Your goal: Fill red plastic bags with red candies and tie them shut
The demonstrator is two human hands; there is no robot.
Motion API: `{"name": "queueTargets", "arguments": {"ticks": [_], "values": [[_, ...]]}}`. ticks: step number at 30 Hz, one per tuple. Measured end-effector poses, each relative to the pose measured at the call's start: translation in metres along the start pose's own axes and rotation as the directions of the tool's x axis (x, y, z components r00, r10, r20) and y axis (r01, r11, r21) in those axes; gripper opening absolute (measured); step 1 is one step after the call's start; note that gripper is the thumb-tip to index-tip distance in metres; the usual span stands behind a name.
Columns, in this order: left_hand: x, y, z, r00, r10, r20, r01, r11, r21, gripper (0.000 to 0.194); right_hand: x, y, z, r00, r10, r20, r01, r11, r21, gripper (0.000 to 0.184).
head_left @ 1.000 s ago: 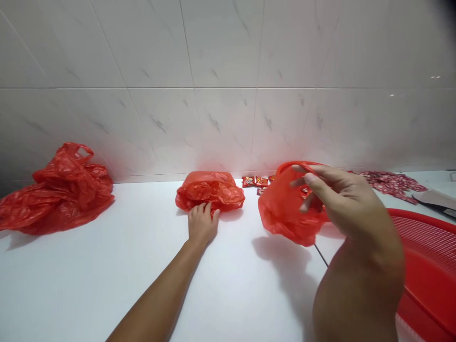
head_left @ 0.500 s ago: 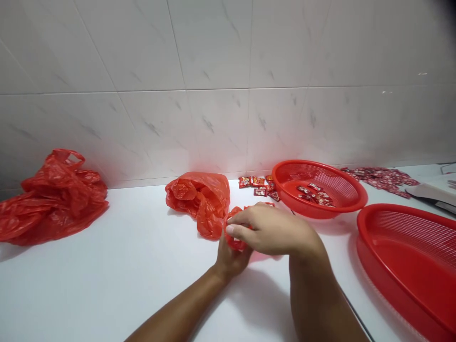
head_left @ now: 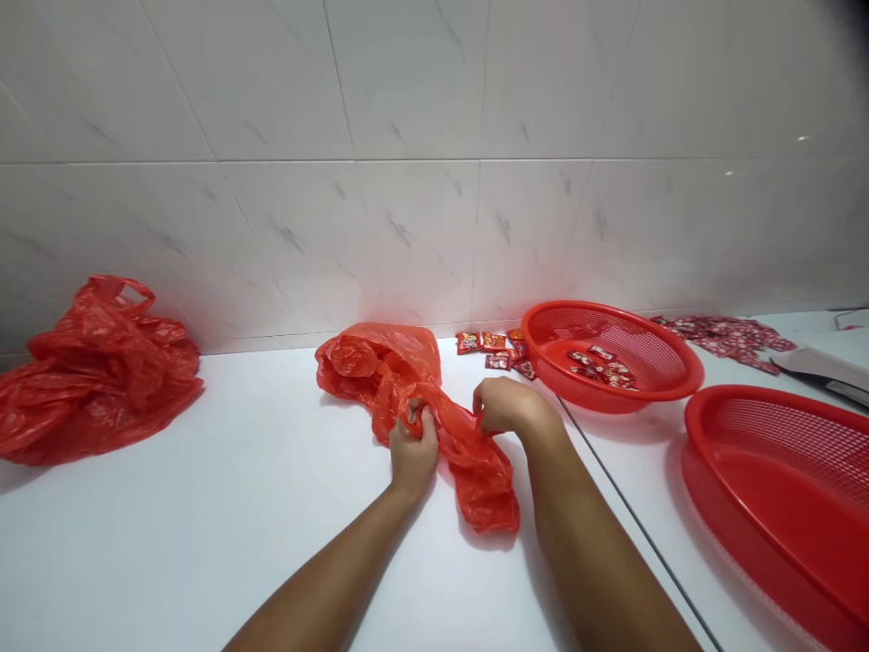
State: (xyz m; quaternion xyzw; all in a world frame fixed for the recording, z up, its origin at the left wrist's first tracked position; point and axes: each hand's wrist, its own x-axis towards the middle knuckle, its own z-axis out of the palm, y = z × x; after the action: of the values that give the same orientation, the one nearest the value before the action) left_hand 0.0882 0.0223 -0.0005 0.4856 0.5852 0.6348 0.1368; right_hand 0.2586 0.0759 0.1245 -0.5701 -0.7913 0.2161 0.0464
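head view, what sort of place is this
Probably an indoor work area, perhaps a kitchen or small workroom: a marble-patterned tiled wall stands behind a long white worktop, with red mesh-sided baskets on it. The exact room can't be told.

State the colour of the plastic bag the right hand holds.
The plastic bag is red; see the head view.

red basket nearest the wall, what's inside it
A small group of red-and-white packets lies inside the basket, towards its near side. Whatever is under the top packets is covered, and the near rim may hide more.
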Motion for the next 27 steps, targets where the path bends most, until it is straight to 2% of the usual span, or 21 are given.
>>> {"name": "queueTargets", "arguments": {"ticks": [2,5,7,9,10,11,13,14,15,16,17,18,19,20,21,22,24,25,27], "values": [[0.007,-0.008,-0.003,0.998,-0.011,-0.060,0.012,1.000,0.025,0.019,0.002,0.010,-0.003,0.998,0.005,-0.069,-0.004,1.000,0.016,0.024],[0.018,-0.019,-0.007,0.990,-0.024,-0.140,0.031,0.998,0.051,0.023,-0.001,0.032,-0.019,0.974,0.035,-0.225,-0.027,0.999,0.042,0.025],[0.023,-0.024,-0.008,0.985,-0.028,-0.170,0.040,0.997,0.065,0.023,-0.007,0.048,-0.032,0.914,0.081,-0.397,-0.037,0.992,0.118,0.029],[0.024,-0.024,-0.009,0.988,-0.016,-0.153,0.029,0.996,0.080,0.021,-0.012,0.058,-0.042,0.829,0.153,-0.538,0.031,0.948,0.317,0.032],[0.023,-0.022,-0.009,0.992,-0.003,-0.127,0.014,0.996,0.087,0.021,-0.015,0.062,-0.046,0.801,0.198,-0.566,0.102,0.885,0.454,0.034],[0.022,-0.020,-0.009,0.995,0.011,-0.102,-0.002,0.996,0.093,0.022,-0.018,0.063,-0.049,0.796,0.237,-0.558,0.180,0.786,0.591,0.037],[0.018,-0.014,-0.008,0.997,0.050,-0.064,-0.043,0.994,0.105,0.031,-0.022,0.063,-0.052,0.828,0.260,-0.497,0.292,0.556,0.778,0.045],[0.014,-0.010,-0.009,0.992,0.109,-0.062,-0.101,0.987,0.125,0.038,-0.023,0.062,-0.052,0.841,0.250,-0.480,0.324,0.478,0.816,0.048],[0.010,-0.006,-0.009,0.975,0.211,-0.071,-0.198,0.968,0.155,0.048,-0.024,0.061,-0.052,0.846,0.232,-0.480,0.343,0.453,0.823,0.051],[0.005,-0.001,-0.009,0.934,0.349,-0.080,-0.330,0.925,0.190,0.058,-0.025,0.059,-0.051,0.846,0.209,-0.491,0.350,0.478,0.806,0.053],[-0.001,0.004,-0.009,0.861,0.503,-0.076,-0.477,0.850,0.223,0.066,-0.025,0.057,-0.050,0.845,0.175,-0.505,0.348,0.537,0.768,0.055],[-0.009,0.010,-0.010,0.764,0.642,-0.058,-0.613,0.752,0.244,0.071,-0.026,0.056,-0.049,0.847,0.138,-0.514,0.337,0.608,0.719,0.057],[-0.016,0.015,-0.010,0.664,0.747,-0.027,-0.721,0.649,0.242,0.073,-0.027,0.054,-0.047,0.853,0.097,-0.513,0.322,0.677,0.662,0.058],[-0.024,0.020,-0.009,0.586,0.811,0.014,-0.793,0.569,0.217,0.072,-0.027,0.052,-0.046,0.863,0.054,-0.502,0.307,0.734,0.606,0.058],[-0.030,0.023,-0.009,0.528,0.847,0.066,-0.841,0.510,0.181,0.069,-0.029,0.050,-0.046,0.879,0.007,-0.477,0.295,0.778,0.555,0.058],[-0.034,0.026,-0.008,0.490,0.864,0.119,-0.869,0.473,0.142,0.067,-0.030,0.048,-0.046,0.900,-0.045,-0.434,0.287,0.810,0.511,0.058],[-0.034,0.028,-0.005,0.454,0.866,0.212,-0.891,0.448,0.079,0.061,-0.035,0.042,-0.047,0.941,-0.151,-0.303,0.281,0.848,0.449,0.058],[-0.030,0.026,-0.004,0.457,0.852,0.255,-0.888,0.455,0.071,0.057,-0.039,0.039,-0.049,0.953,-0.196,-0.231,0.281,0.858,0.430,0.059],[-0.018,0.020,-0.003,0.496,0.803,0.331,-0.865,0.489,0.112,0.049,-0.046,0.033,-0.053,0.954,-0.269,-0.134,0.301,0.862,0.409,0.058]]}}
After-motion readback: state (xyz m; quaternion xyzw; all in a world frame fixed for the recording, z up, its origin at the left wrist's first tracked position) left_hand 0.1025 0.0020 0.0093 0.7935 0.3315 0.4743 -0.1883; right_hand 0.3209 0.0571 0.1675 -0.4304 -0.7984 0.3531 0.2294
